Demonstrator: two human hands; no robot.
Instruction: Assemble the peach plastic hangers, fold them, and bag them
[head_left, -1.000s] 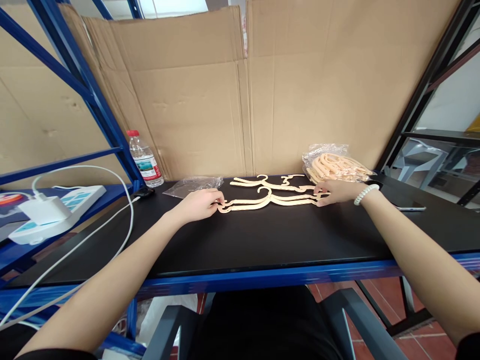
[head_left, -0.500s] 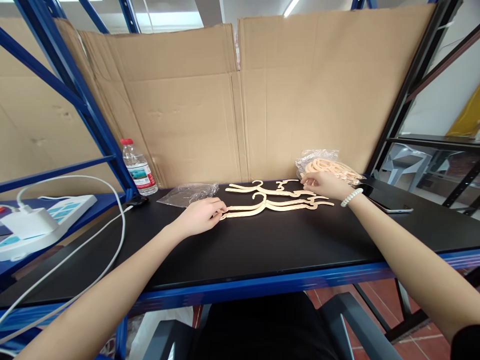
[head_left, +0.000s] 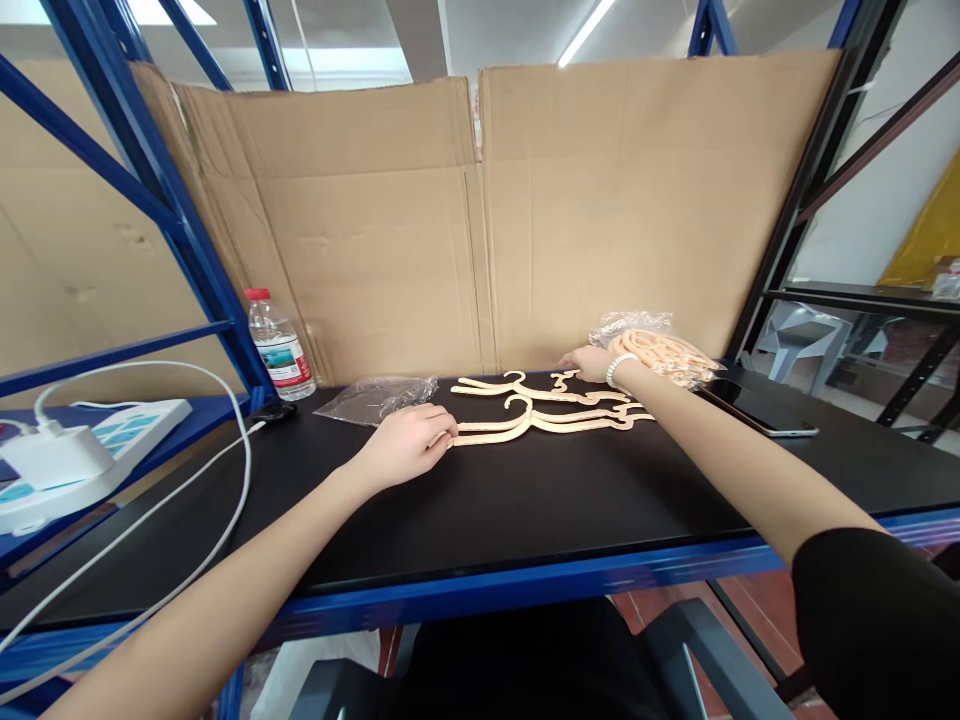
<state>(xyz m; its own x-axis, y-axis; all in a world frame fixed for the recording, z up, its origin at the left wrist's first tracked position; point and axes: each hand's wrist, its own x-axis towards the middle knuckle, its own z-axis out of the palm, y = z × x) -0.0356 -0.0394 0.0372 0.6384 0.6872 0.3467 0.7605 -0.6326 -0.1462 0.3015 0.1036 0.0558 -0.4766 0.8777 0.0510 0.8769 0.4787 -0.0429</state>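
Observation:
Several peach-coloured hangers lie on the black tabletop. My left hand [head_left: 411, 440] has its fingers closed on the left end of the nearest hanger [head_left: 495, 432]. Behind it lies another hanger [head_left: 491, 386], with a small hooked piece [head_left: 560, 380] near its right part. My right hand [head_left: 589, 364] reaches to the back of the table beside that small piece; its fingertips are bent down and what they touch is too small to make out. Just right of the right hand, a pile of hangers [head_left: 667, 355] rests on clear plastic.
An empty clear bag [head_left: 379, 398] and a water bottle [head_left: 281, 345] stand at the back left. A phone [head_left: 757, 408] lies right of the pile. White cables [head_left: 244, 470] cross the left side. Cardboard [head_left: 375, 240] walls the back.
My right hand has moved left from the front of the pile to the small hooked piece. My left hand stays at the hanger's end. The camera view has tilted up slightly.

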